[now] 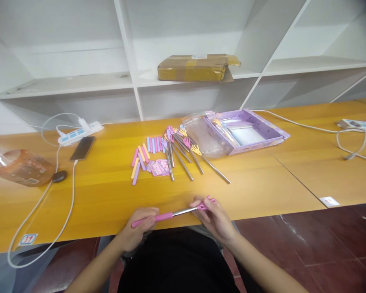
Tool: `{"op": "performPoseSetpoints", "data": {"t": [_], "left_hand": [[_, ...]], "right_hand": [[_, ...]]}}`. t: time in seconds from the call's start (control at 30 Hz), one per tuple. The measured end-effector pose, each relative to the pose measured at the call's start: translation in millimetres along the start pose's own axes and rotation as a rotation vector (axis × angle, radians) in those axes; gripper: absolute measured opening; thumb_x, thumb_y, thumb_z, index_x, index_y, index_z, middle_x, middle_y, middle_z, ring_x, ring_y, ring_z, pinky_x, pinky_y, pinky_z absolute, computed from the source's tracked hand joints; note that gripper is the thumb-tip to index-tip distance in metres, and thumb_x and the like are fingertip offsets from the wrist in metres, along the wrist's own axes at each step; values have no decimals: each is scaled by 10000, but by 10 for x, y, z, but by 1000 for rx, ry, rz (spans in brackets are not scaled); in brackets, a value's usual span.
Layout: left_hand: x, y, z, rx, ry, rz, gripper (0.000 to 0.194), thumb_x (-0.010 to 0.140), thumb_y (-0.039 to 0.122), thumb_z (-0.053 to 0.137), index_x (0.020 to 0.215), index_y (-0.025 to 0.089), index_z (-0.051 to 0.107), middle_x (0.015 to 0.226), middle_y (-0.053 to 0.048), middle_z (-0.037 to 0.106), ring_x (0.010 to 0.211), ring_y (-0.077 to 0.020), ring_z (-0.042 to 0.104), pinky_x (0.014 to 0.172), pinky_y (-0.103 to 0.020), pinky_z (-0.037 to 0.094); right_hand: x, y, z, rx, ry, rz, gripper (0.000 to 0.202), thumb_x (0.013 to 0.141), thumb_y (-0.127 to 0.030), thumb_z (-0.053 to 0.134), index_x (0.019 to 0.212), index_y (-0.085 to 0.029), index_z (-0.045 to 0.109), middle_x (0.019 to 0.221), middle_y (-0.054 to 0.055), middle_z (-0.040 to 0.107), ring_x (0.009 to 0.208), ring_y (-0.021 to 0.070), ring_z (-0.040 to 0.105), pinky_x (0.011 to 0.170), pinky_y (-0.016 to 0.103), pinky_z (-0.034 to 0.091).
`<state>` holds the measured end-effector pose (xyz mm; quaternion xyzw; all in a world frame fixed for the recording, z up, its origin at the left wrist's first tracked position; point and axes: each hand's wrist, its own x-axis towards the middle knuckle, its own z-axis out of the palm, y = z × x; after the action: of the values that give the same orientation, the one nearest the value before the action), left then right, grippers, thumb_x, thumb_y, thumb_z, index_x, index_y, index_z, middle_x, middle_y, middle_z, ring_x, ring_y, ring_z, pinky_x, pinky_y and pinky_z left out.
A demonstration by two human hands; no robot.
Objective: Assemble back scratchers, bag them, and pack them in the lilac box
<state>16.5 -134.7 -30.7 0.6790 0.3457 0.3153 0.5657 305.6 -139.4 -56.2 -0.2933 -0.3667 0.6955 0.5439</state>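
A pink back scratcher [184, 211] with a metal rod lies level across my lap side of the table edge. My left hand [138, 228] is closed around its pink handle, and my right hand [215, 219] grips the pink claw head at the other end. Beyond it, several back scratcher rods [183, 162] with claw heads in pink, yellow, blue and purple lie in a loose pile. To their left are several coloured handle sleeves [139, 160] in pink, yellow, purple and blue. A small heap of pink printed cards [158, 167] sits between them.
A purple open box [262, 126] with clear plastic bags [205, 138] stands at the back right. On the left are a phone [83, 148], a power strip [81, 133], white cables and an orange bottle [22, 167]. A taped carton [195, 68] rests on the shelf.
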Motion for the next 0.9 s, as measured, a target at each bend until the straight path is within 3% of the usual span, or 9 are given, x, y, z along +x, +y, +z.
{"op": "performPoseSetpoints", "data": {"t": [0.1,0.2,0.33,0.43,0.53,0.63,0.77,0.9], "left_hand": [[-56,-54,-139,-159,161,-29,601,1061,557,542,606,223,335,615,39,296,576,-128,262,596,-338,206],[-139,-48,-395,-259,411,-10,640,996,523,622,548,233,270,537,62,198,526,-115,201,557,-323,201],[-250,67,-735,-270,727,43,667,908,447,714,509,224,228,482,77,144,515,-111,221,626,-317,361],[-332,151,-925,-278,870,36,684,889,444,742,515,214,217,459,85,134,493,-104,216,653,-312,414],[-429,182,-1081,-287,912,35,729,873,499,759,529,205,186,433,84,128,473,-99,237,667,-304,453],[-528,162,-1180,-279,868,14,775,859,555,773,548,202,158,420,84,134,457,-91,249,652,-297,466],[-623,77,-1195,-249,813,-34,814,876,596,767,552,202,133,426,85,138,441,-83,273,684,-298,506],[-688,-39,-1170,-194,789,-87,791,892,585,776,496,210,204,441,91,173,446,-78,274,758,-321,539]], "right_hand": [[28,-120,-93,40,131,-63,405,985,-576,790,857,-195,831,552,-75,268,552,120,245,573,300,296],[45,-346,-271,109,237,-142,335,980,-493,813,818,-202,779,586,-91,211,538,113,164,511,267,314],[37,-639,-464,230,359,-231,363,976,-342,832,712,-208,621,635,-98,193,525,99,85,458,202,341],[11,-792,-549,270,423,-275,358,951,-285,845,715,-210,587,644,-103,220,517,90,58,436,184,354],[-48,-919,-635,223,449,-329,343,945,-286,839,725,-216,586,653,-101,212,522,93,31,423,197,341],[-136,-1018,-730,154,476,-339,350,936,-309,839,715,-215,584,668,-94,217,546,96,-4,417,225,300],[-247,-1087,-824,63,512,-271,354,889,-338,862,699,-221,588,684,-84,227,582,109,-21,416,278,179],[-322,-1111,-869,-48,530,-243,377,884,-405,853,682,-245,577,675,-79,197,588,125,-15,447,323,106]]}}
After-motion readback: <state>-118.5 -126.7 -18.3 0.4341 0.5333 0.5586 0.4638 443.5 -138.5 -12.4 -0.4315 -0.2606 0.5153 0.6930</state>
